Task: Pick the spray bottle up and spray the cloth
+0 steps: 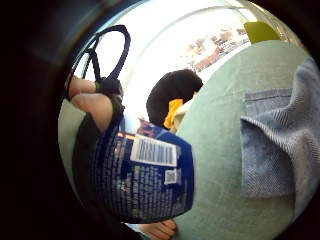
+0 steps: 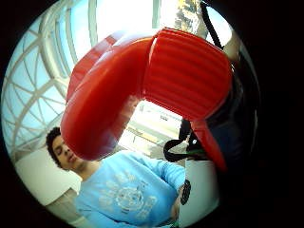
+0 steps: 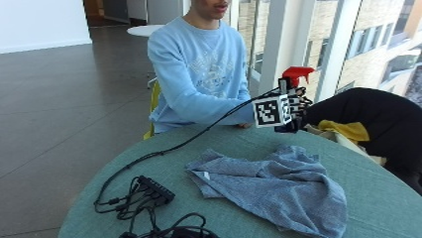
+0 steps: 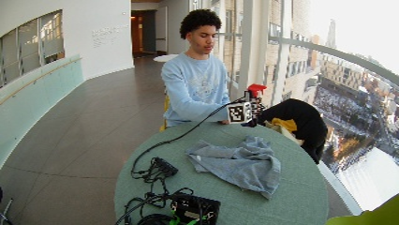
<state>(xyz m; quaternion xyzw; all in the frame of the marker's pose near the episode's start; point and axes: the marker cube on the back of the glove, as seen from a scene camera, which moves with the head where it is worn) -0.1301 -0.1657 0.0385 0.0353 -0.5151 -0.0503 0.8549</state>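
The gloved right hand (image 3: 294,106) holds the spray bottle (image 3: 294,79) up above the far edge of the round green table (image 3: 369,198), fingers wrapped around its neck under the red trigger head (image 2: 156,80). The crumpled blue cloth (image 3: 270,186) lies on the table below and nearer the camera, apart from the bottle. The bottle's blue label (image 1: 145,175) sits close against the palm.

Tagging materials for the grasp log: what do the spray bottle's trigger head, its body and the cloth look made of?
Trigger head: glossy red moulded plastic, ribbed on one face.
Spray bottle body: probably plastic; a smooth blue printed label with barcode covers it.
Cloth: soft blue-grey woven fabric, likely cotton; matte, visible twill weave, lies crumpled in folds.
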